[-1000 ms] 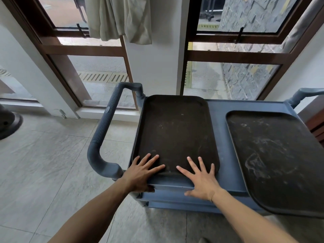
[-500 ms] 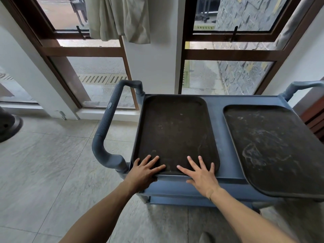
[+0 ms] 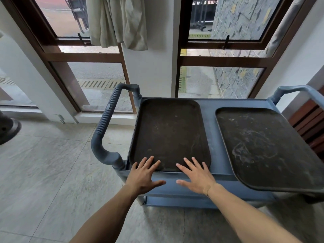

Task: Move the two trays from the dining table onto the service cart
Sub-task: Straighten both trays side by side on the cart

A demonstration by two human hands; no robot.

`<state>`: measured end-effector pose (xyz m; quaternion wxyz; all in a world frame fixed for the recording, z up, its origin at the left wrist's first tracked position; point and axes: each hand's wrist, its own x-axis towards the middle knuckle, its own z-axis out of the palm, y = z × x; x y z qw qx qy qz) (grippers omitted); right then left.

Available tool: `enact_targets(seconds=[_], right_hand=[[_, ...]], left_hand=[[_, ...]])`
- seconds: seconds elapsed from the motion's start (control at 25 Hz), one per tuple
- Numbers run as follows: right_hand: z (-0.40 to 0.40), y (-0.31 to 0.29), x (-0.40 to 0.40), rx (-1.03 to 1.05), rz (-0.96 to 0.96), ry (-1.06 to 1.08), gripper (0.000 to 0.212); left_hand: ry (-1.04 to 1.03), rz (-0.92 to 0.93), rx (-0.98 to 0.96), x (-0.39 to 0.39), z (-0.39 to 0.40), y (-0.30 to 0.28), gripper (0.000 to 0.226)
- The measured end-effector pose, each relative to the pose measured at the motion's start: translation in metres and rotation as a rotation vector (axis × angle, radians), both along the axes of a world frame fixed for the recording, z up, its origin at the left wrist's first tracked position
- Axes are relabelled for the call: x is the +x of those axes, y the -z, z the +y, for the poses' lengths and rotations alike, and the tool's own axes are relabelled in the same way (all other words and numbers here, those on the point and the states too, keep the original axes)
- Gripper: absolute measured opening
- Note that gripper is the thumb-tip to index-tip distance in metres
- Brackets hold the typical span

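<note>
Two dark, worn trays lie side by side on the top of a blue-grey service cart [image 3: 207, 109]. The left tray [image 3: 169, 132] sits flat within the cart top. The right tray [image 3: 266, 144] overhangs the cart's near right edge. My left hand [image 3: 143, 174] is spread flat with its fingertips over the left tray's near edge. My right hand [image 3: 197, 174] is also spread, fingers apart, fingertips over the same edge. Neither hand grips anything.
The cart's ribbed left handle [image 3: 105, 127] juts toward the tiled floor [image 3: 43, 172]. Its right handle [image 3: 291, 92] is near a wooden piece of furniture [image 3: 308, 123]. Windows with brown frames and a curtain [image 3: 117, 21] stand behind the cart. A dark round base [image 3: 8, 128] sits at far left.
Both hands have slid slightly back toward me along the left tray's near edge, thumbs now off the tray. The view has shifted a little; the trays stay in place.
</note>
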<state>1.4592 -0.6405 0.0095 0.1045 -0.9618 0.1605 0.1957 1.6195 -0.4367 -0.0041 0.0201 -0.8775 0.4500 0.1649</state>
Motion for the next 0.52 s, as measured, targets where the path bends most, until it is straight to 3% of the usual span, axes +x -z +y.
enact_targets(seconds=[0.24, 0.52], right_hand=[[-0.040, -0.014, -0.046, -0.113, -0.142, -0.006, 0.086], [-0.145, -0.021, -0.159, -0.162, -0.191, 0.097, 0.090]], left_hand=[[0.066, -0.021, -0.080, -0.037, -0.036, -0.014, 0.102], [0.193, -0.037, -0.151, -0.123, -0.142, -0.024, 0.100]])
